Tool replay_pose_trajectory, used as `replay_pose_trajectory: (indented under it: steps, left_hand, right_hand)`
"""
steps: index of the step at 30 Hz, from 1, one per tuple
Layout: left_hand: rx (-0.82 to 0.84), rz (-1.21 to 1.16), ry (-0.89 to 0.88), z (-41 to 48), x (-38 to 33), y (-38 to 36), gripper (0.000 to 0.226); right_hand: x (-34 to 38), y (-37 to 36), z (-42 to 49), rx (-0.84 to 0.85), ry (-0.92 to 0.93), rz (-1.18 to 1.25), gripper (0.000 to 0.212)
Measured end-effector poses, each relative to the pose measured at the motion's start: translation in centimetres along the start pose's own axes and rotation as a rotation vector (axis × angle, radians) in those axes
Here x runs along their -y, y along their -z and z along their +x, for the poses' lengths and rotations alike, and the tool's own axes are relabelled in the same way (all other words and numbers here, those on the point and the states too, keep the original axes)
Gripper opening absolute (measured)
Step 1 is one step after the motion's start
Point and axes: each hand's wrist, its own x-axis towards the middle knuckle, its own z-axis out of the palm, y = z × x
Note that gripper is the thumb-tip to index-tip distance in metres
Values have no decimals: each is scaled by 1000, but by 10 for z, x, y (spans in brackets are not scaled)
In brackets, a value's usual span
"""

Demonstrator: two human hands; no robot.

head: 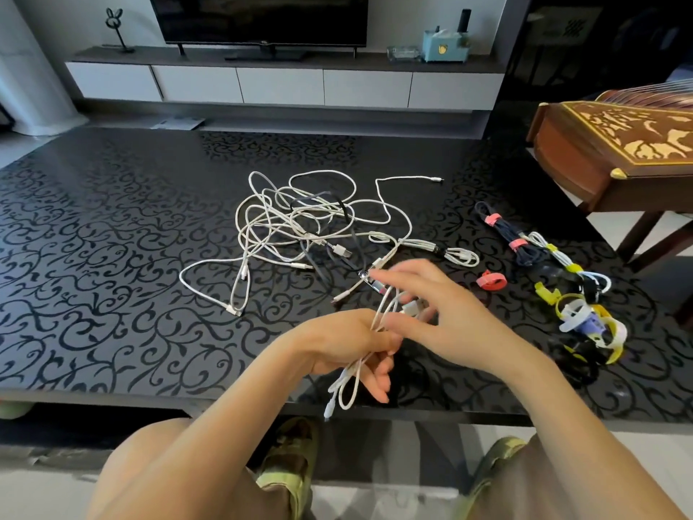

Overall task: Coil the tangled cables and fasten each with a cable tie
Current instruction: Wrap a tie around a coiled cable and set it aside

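Grips white cable loops in the left hand, fingers curled; holds the right hand just beside, fingers spread, blurred.

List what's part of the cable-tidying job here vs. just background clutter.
Job: tangled cables, white cable gripped by the left hand, loose cable ties, pink tie, tied bundles.
Lying about: TV, tissue box, wooden instrument, rabbit ornament.
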Motion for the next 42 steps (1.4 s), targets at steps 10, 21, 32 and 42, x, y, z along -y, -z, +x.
replay_pose_trajectory:
  steps: [10,21,32,42]
  left_hand:
    - [-316,195,-251,-5,-6,-10,29]
    - [-842,897,-422,12,12,-31,39]
    - [-608,-520,-149,21,-7,6,36]
    - [-511,-332,-268,18,-13,-5,27]
  right_hand:
    - [-1,-9,-3,-229,-255,509,16]
    - [-9,11,-7,-204,-628,1029,14]
    - [-107,36,16,-268,-698,-662,26]
    - [-23,24,0,-567,-475,496,20]
